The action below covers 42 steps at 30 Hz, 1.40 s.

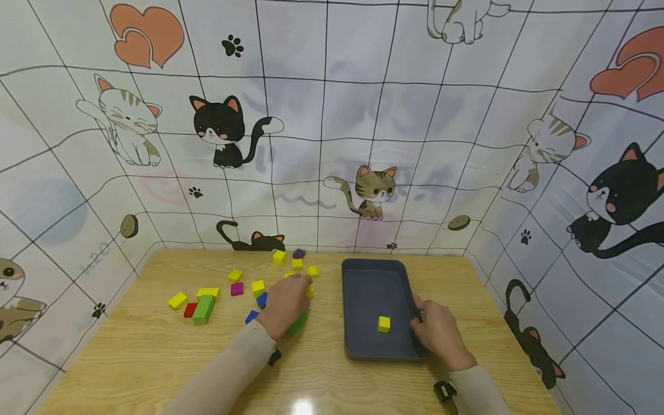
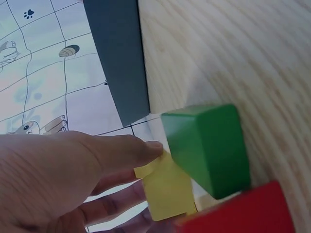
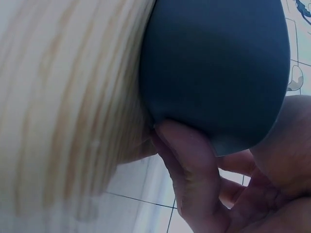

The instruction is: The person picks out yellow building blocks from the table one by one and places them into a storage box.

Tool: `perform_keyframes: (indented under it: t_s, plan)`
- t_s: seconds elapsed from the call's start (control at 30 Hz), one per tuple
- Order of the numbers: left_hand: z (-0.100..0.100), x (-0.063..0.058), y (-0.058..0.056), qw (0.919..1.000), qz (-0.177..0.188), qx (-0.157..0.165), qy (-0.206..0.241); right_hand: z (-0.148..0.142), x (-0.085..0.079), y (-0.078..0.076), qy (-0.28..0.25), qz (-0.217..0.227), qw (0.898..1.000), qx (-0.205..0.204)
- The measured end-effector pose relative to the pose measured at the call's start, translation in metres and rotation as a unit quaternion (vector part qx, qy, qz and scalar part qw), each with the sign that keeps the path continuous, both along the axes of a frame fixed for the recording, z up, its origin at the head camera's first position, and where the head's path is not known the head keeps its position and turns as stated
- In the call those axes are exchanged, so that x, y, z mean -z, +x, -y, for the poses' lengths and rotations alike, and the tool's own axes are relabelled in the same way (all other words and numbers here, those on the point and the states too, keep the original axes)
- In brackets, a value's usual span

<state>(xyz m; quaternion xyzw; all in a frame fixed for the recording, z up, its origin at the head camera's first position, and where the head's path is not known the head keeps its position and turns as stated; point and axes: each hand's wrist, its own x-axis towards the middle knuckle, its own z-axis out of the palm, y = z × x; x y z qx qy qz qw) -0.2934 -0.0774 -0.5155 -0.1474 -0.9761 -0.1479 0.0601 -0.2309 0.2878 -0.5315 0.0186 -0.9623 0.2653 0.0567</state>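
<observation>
My left hand (image 1: 286, 302) reaches into a group of coloured blocks left of the tray. In the left wrist view, its thumb and fingers are around a yellow block (image 2: 167, 191), with the thumb tip at the block's upper edge. A green block (image 2: 206, 148) and a red block (image 2: 243, 213) stand close beside it. My right hand (image 1: 441, 331) grips the right side of a dark grey tray (image 1: 376, 353), fingers curled at its rim and wall (image 3: 214, 73). Inside the tray lies one yellow cube (image 1: 384, 324).
More blocks lie on the wooden table (image 1: 129, 340): a green block (image 1: 204, 309), a red one (image 1: 190, 310), a magenta one (image 1: 237, 289), a purple one (image 1: 299, 253) and several yellow ones. A cat-print cloth (image 1: 321, 115) walls the table at the back and sides.
</observation>
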Motion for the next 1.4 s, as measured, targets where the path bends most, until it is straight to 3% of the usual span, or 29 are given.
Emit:
perform_keyframes:
  t_s: [0.37,0.77,1.1,1.4]
  plan:
    - [-0.022,-0.011,0.003,0.9985,-0.051,0.018,-0.002,0.000,-0.001,-0.001,0.001,0.011,1.000,0.001]
    - [-0.077,-0.024,0.003,0.9957,-0.059,0.070,-0.010,-0.002,-0.002,-0.001,0.000,0.000,1.000,-0.008]
    - [-0.124,-0.021,0.002,0.9936,-0.051,0.093,-0.041,-0.004,-0.003,0.000,-0.017,0.014,1.000,-0.002]
    - [-0.148,-0.010,-0.002,0.9942,-0.027,0.092,-0.050,-0.002,-0.005,-0.003,-0.021,0.015,1.000,0.005]
